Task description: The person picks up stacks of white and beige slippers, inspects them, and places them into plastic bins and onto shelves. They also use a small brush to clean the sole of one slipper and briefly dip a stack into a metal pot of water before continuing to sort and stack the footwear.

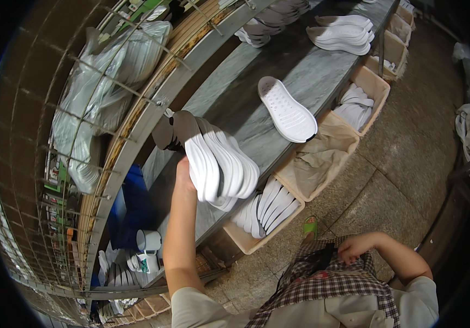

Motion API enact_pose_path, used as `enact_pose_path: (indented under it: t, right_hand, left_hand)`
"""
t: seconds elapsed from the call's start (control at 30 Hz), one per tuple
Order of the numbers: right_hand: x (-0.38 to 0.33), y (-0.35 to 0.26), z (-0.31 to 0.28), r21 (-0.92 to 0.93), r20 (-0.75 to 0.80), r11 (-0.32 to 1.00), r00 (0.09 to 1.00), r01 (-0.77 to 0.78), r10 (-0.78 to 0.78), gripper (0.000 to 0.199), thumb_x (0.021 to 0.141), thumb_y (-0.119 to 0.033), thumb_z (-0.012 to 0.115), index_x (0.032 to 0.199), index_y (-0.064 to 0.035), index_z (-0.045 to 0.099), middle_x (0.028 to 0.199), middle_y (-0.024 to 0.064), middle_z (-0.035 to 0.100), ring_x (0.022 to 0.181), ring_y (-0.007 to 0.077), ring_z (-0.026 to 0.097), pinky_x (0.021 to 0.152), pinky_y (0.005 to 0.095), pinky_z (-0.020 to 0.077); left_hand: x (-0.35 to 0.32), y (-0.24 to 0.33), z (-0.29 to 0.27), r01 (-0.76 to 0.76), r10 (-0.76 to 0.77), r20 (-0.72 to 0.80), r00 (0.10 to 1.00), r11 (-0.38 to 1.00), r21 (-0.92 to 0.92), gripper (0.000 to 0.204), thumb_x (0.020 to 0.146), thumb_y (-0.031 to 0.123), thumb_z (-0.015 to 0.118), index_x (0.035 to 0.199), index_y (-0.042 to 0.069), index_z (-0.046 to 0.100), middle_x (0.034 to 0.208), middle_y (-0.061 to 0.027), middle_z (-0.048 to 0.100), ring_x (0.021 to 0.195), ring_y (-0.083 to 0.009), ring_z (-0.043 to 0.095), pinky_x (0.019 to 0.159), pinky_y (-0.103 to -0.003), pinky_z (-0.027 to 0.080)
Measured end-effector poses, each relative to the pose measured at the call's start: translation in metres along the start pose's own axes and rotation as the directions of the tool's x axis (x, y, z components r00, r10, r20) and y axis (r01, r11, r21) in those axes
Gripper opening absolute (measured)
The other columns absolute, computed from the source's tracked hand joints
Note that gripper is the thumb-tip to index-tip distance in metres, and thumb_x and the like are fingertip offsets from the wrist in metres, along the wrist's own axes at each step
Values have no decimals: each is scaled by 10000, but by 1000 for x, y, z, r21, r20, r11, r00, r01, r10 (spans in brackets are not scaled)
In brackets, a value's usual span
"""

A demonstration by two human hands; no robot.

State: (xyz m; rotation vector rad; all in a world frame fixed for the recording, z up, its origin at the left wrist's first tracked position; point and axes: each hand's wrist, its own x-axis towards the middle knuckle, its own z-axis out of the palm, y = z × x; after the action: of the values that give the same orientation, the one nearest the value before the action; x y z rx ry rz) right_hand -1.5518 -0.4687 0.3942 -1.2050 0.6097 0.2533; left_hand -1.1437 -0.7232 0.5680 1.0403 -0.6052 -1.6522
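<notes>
My left arm reaches over the grey work surface (229, 104), and my left hand (184, 176) is closed at the side of a bunch of white shoe soles (221, 164). The soles stand pressed face to face and hide most of its fingers. One white sole (288, 112) lies apart, flat and with its dotted, ridged face up, farther along the surface. My right hand (356, 247) is at my checked apron (322, 290), with curled fingers by a dark patch of cloth; what they hold, if anything, is hidden.
More soles are stacked at the far end (341, 35). Along the surface's right edge stand bins of soles (267, 210) and a bin lined with cloth (322, 158). A wire mesh guard (120, 131) runs along the left, with a plastic-wrapped bundle (109, 93) behind it. A white cup-like container (148, 240) sits lower left.
</notes>
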Motion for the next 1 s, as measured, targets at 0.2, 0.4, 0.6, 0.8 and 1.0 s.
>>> enact_pose_path:
  t: [0.2,0.4,0.6,0.8,1.0]
  right_hand:
    - [79,89,26,-12,-221,987,963,-158,151,299,878,-211,489,1053,-3,613,873,133,651,711,186,592,609,317,471]
    - [178,131,36,-202,-299,969,951,-139,74,391,901,-206,479,1224,8,537,1086,212,604,869,306,599,704,434,474]
    - [170,106,20,-622,-149,668,899,-408,411,400,907,-124,518,1304,-73,493,1291,135,527,1003,270,604,737,384,505]
    - [151,124,25,-554,-206,729,914,-403,349,315,895,-88,510,1201,-59,579,1237,150,568,1045,270,592,768,430,505]
    - [96,75,37,-643,-449,624,879,-444,162,190,853,-168,601,988,-71,694,1017,112,673,876,265,654,664,400,524]
  left_hand:
    - [66,14,-25,228,-228,-15,974,969,92,365,911,212,423,1167,-10,558,1108,-188,613,1016,-329,592,908,-412,465]
    - [62,38,-15,152,-61,-182,981,826,542,392,885,197,504,1227,7,508,1185,-177,567,1093,-317,544,923,-391,436]
    - [31,47,43,-142,608,137,782,-39,989,489,863,160,581,1306,24,422,1279,-158,492,1181,-284,475,950,-364,399]
    - [-64,-29,128,-860,503,706,498,187,474,293,889,35,547,1166,12,454,1078,-145,597,966,-194,585,832,-322,479]
    - [-12,-187,138,157,-159,-41,986,850,503,512,917,275,580,1281,7,342,1268,-179,481,1072,-270,557,829,-422,517]
